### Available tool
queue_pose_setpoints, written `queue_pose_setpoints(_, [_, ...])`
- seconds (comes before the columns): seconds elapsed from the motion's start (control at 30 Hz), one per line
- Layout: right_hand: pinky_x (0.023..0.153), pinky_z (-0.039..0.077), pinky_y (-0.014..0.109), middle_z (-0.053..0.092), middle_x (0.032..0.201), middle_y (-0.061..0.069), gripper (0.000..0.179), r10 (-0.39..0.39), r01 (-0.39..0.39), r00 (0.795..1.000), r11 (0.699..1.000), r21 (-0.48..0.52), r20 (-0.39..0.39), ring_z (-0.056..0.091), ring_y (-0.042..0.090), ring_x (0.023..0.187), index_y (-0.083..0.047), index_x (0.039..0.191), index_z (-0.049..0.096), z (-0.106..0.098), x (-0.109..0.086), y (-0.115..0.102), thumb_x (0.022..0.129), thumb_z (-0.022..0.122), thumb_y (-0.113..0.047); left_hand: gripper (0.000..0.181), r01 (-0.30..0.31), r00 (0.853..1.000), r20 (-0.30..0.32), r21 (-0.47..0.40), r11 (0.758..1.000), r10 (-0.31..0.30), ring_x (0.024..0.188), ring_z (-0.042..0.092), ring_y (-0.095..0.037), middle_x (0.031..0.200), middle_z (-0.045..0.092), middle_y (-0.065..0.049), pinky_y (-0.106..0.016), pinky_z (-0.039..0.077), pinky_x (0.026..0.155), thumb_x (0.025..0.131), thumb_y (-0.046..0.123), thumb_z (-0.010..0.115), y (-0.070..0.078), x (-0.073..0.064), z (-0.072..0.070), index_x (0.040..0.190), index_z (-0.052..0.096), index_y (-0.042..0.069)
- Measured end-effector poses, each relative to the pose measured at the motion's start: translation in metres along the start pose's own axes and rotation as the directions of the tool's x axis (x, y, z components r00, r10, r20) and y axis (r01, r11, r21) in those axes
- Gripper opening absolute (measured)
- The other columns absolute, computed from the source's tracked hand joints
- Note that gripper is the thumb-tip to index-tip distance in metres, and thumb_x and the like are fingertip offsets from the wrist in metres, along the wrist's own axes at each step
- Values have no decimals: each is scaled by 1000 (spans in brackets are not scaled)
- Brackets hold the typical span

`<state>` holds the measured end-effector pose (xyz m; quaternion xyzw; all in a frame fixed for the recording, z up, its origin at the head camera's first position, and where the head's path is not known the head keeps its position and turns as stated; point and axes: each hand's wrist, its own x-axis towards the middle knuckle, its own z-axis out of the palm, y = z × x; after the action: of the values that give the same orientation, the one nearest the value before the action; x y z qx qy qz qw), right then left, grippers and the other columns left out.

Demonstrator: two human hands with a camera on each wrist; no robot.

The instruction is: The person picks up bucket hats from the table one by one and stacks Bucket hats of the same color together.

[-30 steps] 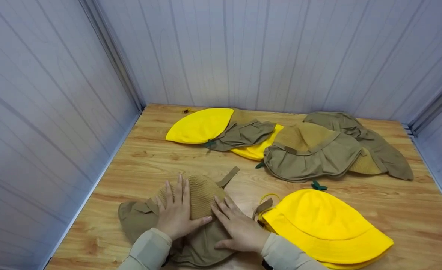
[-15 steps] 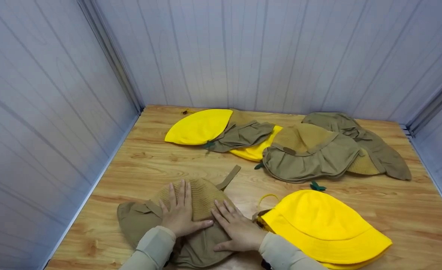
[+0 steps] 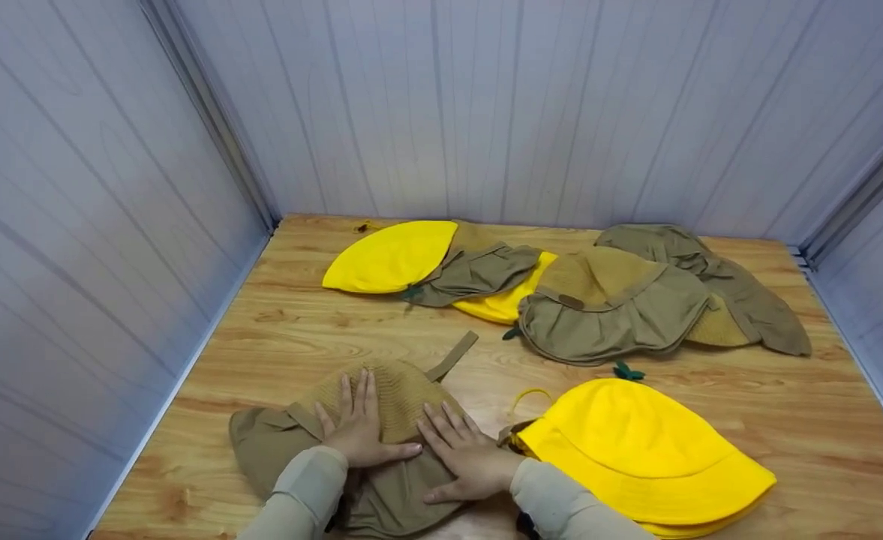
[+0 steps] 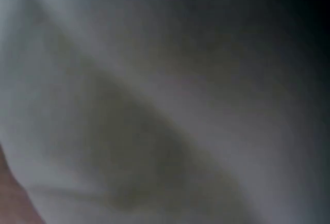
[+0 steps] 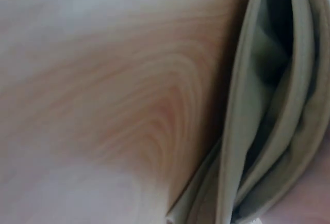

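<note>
A khaki sun hat (image 3: pixel 403 484) with a ribbed tan crown lies flattened at the front of the table in the head view, a strap (image 3: pixel 454 355) sticking out from its upper right. My left hand (image 3: pixel 358 431) rests on its crown with fingers straight and thumb pointing right. Beside it my right hand (image 3: pixel 471 457) presses on the hat's right side, fingers extended. In the right wrist view, the layered brim edges (image 5: pixel 273 105) of the hat stand over the wood. The left wrist view is blurred, mostly pale cloth (image 4: pixel 129 105).
Right of the hands lies a yellow bucket hat (image 3: pixel 644 442) with a green leaf tip (image 3: pixel 628 371). Farther back, another yellow hat (image 3: pixel 392 257) and several khaki hats (image 3: pixel 621 315) overlap in a row. Pale panel walls (image 3: pixel 471 112) enclose the wooden table (image 3: pixel 321 322).
Both hands stay on the khaki hat, almost unmoved, with only slight shifts of the fingers. The head view has drifted a little.
</note>
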<state>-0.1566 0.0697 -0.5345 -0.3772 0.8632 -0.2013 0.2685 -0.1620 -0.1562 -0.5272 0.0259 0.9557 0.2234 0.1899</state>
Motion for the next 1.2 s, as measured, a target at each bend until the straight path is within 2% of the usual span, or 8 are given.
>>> queue_pose_setpoints(0.3, [125,-4,50,-15,166,5,99,-2,2,1000,1000,-15,-2,-16,29,153,-15,160,2,-3,6,3,93,60,-56,140,21,1000,8,18,1000,-21,149,-21,-41,165,-10,-19,-76,-21,105,70,75,71,0,7,-5,157,-9,1])
queue_pose_setpoints(0.53, [125,3,49,-7,168,4,96,13,-13,999,1000,-8,-47,-8,29,154,-14,160,9,-9,8,1,92,62,-55,139,22,1000,-2,39,999,-22,150,-19,-41,166,-9,-17,-76,-19,106,70,75,72,-1,14,-7,157,-7,2])
queue_pose_setpoints(0.7, [120,21,58,11,167,5,83,43,-36,992,997,62,-118,10,31,154,-10,156,28,-20,1,-7,93,66,-47,142,17,1000,-8,42,999,-17,150,-21,-39,166,-10,-16,-75,-21,106,67,77,72,-6,20,-5,158,-9,4])
queue_pose_setpoints(0.87, [111,40,55,52,146,16,56,94,-31,968,964,265,-231,49,35,135,-1,140,53,-39,-17,-9,96,65,-32,144,7,1000,-24,36,999,-6,150,-22,-38,166,-12,-14,-74,-22,105,65,79,72,-11,23,-1,158,-10,6])
queue_pose_setpoints(0.97, [99,51,52,65,129,19,42,163,-14,928,914,405,-336,62,37,117,0,129,62,-55,-29,-2,97,64,-27,145,3,1000,-27,24,1000,-3,150,-23,-37,166,-14,-13,-74,-23,105,64,79,73,-12,22,-3,158,-11,7])
queue_pose_setpoints(1.07, [94,55,45,68,123,20,34,276,16,850,838,546,-449,65,34,111,0,123,66,-72,-41,12,98,63,-22,145,-3,1000,-19,10,1000,3,149,-24,-37,166,-15,-13,-73,-25,104,65,78,74,-12,22,-5,157,-13,7])
queue_pose_setpoints(1.13, [90,57,37,70,117,19,28,370,79,763,760,645,-530,67,29,104,2,119,68,-82,-47,24,98,63,-15,145,-4,1000,-8,8,1000,4,149,-25,-37,165,-16,-13,-72,-26,104,65,78,73,-11,23,-6,157,-14,7])
queue_pose_setpoints(1.2, [89,56,28,73,109,13,24,470,164,649,681,713,-598,69,22,99,4,116,68,-91,-54,39,97,62,-9,145,-9,1000,-2,6,1000,9,149,-25,-37,166,-16,-13,-72,-27,104,65,78,73,-10,25,-6,157,-14,7])
